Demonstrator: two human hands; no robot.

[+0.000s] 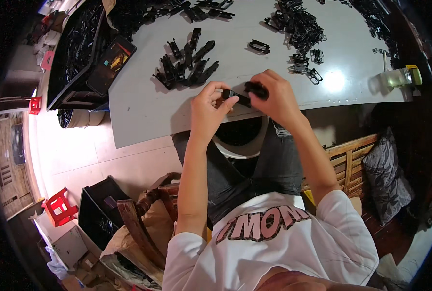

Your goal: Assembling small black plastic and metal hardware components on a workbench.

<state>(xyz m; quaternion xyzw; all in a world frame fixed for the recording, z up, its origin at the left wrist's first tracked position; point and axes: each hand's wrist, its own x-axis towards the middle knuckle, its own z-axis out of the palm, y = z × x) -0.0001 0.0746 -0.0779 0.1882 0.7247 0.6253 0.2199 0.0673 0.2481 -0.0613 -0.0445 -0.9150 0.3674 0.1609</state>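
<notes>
Red stool: a small red plastic stool point(60, 208) stands on the floor at far left, near an open black plastic bin point(89, 199).
Crate: a large black plastic crate point(99, 38) full of dark parts sits beside the table's left edge.
Screen: a dark rectangular device with a lit display point(111, 64) leans at that edge, next to the crate.
Clustered parts: long black plastic pieces point(184, 68) lie bunched on the smooth grey tabletop point(148, 114), ahead of the left hand point(206, 106).
Left hand: thumb and fingers pinch one end of a narrow black plastic part point(231, 94), held above the table's near edge.
White bucket: a round white bucket point(235, 155) with dark contents stands between the knees, below the hands.
Right hand: the right hand point(276, 97) has its fingers curled round a dark, chunky piece point(255, 90); blur there makes it hard to tell whether this touches the narrow part.
Loose frame: one black open-framed piece point(259, 46) lies alone beyond the right hand.
Heap: tangled black frames point(299, 26) are piled farther right.
Jar: a clear jar with a yellow-green lid point(399, 77) lies at the right.
</notes>
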